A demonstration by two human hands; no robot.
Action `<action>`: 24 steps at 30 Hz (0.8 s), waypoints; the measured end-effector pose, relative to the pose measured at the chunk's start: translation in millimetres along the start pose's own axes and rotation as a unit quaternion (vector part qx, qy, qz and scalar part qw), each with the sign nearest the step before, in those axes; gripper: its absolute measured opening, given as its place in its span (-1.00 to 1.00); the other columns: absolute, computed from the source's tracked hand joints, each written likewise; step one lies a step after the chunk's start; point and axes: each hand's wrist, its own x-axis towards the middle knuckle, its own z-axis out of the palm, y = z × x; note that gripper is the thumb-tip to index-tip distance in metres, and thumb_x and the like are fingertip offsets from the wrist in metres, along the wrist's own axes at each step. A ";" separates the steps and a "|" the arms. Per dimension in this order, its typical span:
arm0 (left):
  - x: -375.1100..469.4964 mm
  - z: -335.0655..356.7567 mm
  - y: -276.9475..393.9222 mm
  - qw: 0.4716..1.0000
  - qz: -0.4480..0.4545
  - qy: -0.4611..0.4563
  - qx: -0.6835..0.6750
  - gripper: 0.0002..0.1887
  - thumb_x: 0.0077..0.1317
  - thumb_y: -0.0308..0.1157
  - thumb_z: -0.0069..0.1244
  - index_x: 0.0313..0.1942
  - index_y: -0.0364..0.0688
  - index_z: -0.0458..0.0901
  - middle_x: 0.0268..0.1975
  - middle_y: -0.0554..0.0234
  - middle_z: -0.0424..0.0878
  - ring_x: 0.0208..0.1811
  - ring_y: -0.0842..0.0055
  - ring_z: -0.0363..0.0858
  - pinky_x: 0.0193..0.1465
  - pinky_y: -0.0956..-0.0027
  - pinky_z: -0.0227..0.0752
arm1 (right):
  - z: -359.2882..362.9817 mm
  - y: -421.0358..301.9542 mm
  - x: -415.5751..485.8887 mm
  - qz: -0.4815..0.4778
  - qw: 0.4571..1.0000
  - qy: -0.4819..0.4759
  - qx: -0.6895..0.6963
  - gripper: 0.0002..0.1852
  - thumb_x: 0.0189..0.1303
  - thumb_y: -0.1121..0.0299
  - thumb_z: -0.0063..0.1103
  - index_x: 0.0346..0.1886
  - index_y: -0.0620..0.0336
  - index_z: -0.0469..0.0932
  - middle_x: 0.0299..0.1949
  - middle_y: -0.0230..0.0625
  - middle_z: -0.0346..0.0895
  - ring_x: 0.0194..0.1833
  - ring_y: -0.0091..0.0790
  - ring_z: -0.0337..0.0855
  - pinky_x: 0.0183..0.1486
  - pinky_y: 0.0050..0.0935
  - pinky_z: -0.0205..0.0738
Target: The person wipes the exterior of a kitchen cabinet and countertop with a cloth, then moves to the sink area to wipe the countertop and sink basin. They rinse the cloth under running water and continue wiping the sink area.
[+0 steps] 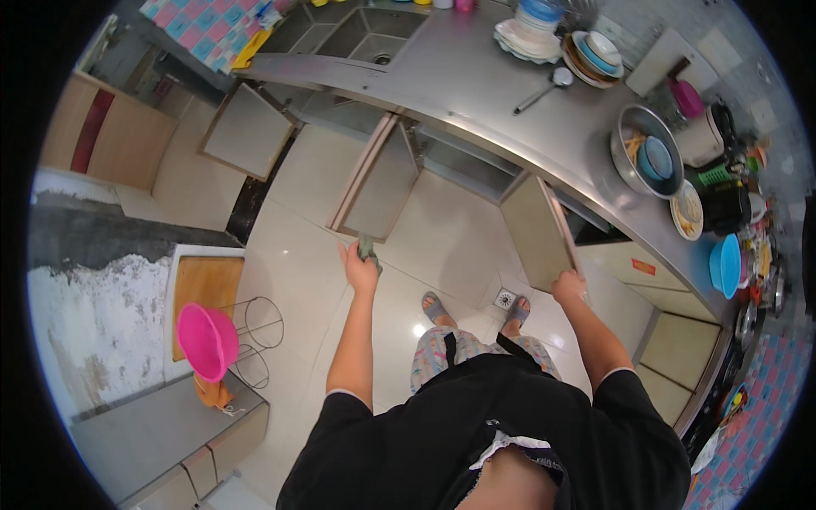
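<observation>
A crumpled grey-green cloth [367, 250] is gripped in my left hand [361, 271], just below the outer edge of an opened cabinet door [380, 182]. My right hand [569, 287] has its fingers around the outer edge of another opened cabinet door [540, 233] on the right. Both doors stand swung out from beneath the steel countertop [472, 95]. Between them a lower cabinet [468, 159] shows its interior and a shelf. Farther left, another cabinet door [247, 131] also hangs open under the sink.
On the countertop are a double sink [373, 32], a ladle [542, 92], stacked plates [526, 38], and a steel basin [647, 150] with bowls inside. A blue basin [725, 266] sits near its right end. At left, a pink basin [207, 341] rests by a wire rack [261, 325]. A drain [505, 298] lies between my feet.
</observation>
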 end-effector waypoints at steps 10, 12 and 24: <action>72.9 5.9 -39.9 0.978 -0.088 -0.179 0.056 -0.59 0.17 -0.55 -0.06 0.06 -0.15 0.52 0.51 -0.02 -0.02 0.19 0.00 0.49 0.16 0.11 0.45 | -60.7 -177.9 -17.1 -0.221 0.937 0.003 0.271 -0.77 0.17 0.33 0.13 -0.14 0.14 0.64 -0.14 -0.06 0.59 -0.09 0.03 0.61 -0.03 -0.12 0.52; 69.4 8.0 -44.1 0.979 -0.080 -0.181 0.054 -0.57 0.16 -0.60 -0.05 0.09 -0.17 0.50 0.53 0.07 -0.07 0.16 0.05 0.50 0.16 0.12 0.45 | -75.7 -206.9 -15.4 -0.261 0.922 0.013 0.287 -0.78 0.18 0.35 0.13 -0.15 0.17 0.64 -0.14 -0.07 0.60 -0.12 0.01 0.62 -0.04 -0.15 0.52; 87.1 -1.7 -48.4 0.987 -0.080 -0.129 -0.061 -0.64 0.12 -0.56 -0.05 -0.02 -0.25 0.54 -0.07 -0.20 0.64 -0.02 -0.04 0.60 0.05 0.04 0.46 | -100.3 -304.0 1.8 -0.346 0.879 0.010 0.327 -0.78 0.18 0.42 0.11 -0.12 0.19 0.63 -0.09 -0.09 0.59 -0.08 0.00 0.61 -0.01 -0.17 0.52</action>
